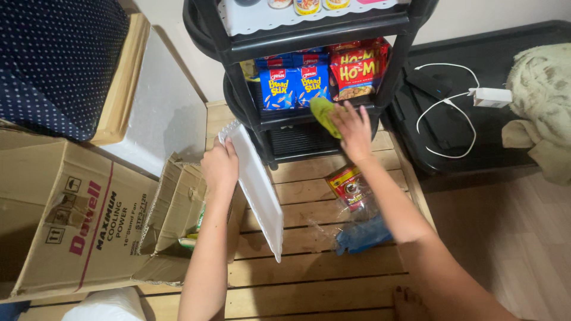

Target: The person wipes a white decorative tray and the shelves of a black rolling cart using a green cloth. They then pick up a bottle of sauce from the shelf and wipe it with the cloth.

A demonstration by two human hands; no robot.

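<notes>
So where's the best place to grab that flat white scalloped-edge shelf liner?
Probably by its long edge near the upper end, from the left, where the left hand already pinches it. The flat white scalloped-edge shelf liner is thin, stiff-looking and tilted on edge, leaving that side free.
</notes>
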